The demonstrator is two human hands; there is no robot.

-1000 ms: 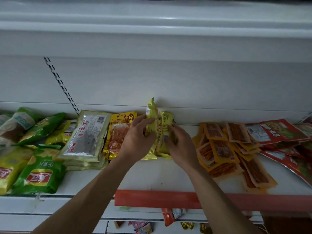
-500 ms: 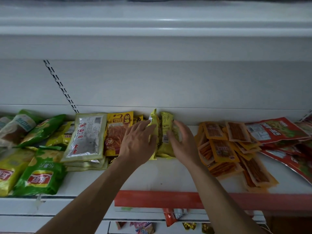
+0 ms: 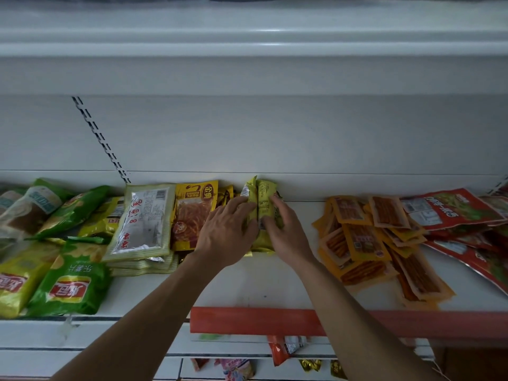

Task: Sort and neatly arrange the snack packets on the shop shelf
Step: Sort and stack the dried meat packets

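Left hand (image 3: 228,232), right hand (image 3: 286,229): bare. 2 forearms (image 3: 154,312) bare down to frame edge.

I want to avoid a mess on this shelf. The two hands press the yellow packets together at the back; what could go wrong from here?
1. The yellow packets stand on edge, propped only between the left hand and right hand; once released they may topple flat.
2. The loose orange packets sprawl toward the shelf front, near the right forearm; a nudge could slide some off.
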